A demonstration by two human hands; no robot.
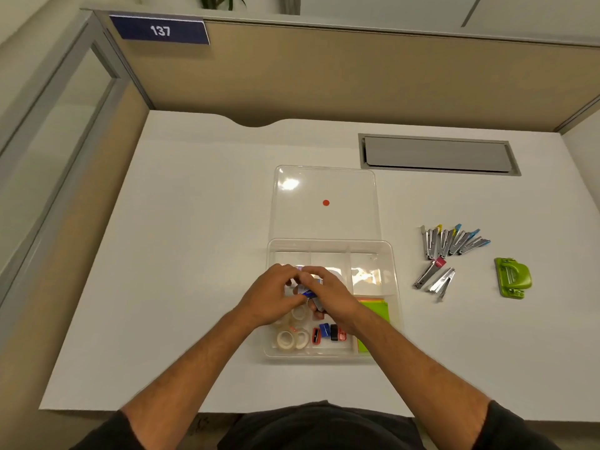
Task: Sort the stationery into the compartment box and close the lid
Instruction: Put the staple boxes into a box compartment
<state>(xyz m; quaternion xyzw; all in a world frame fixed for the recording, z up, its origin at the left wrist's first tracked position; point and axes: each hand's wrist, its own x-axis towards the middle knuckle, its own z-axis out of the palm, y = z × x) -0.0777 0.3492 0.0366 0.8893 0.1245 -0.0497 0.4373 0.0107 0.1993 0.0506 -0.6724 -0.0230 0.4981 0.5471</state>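
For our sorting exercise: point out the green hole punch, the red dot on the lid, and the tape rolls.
green hole punch (513, 278), head view, its top.
red dot (326, 203), head view, centre.
tape rolls (285, 340), head view, front roll's side.

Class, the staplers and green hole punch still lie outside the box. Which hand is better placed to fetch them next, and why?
Probably the right hand: the staplers and hole punch lie on the desk right of the box, on its side. The left hand would have to cross over.
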